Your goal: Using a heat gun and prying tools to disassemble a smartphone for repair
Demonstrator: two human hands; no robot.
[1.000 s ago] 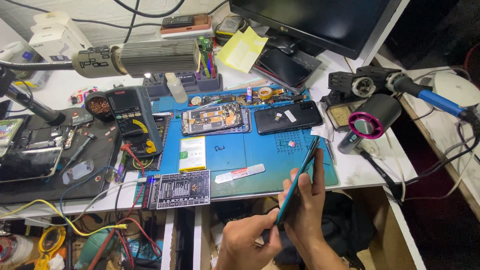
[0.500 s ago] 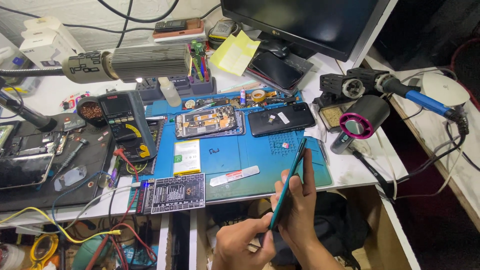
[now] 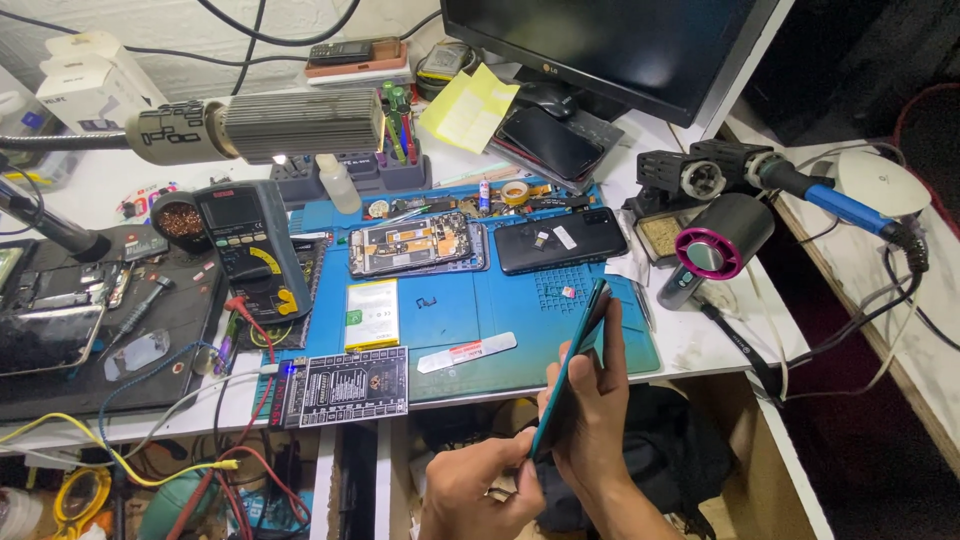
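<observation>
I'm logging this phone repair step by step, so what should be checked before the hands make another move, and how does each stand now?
1. Right hand grips the teal back cover edge-on: ok.
2. Left hand touches the cover's lower end: ok.
3. Cover held off the bench edge, not over the blue mat: not ok.
4. Opened phone lies flat on the mat: ok.
5. Battery lies apart from the multimeter: ok.
6. Cover free of cracks: cannot tell.
</observation>
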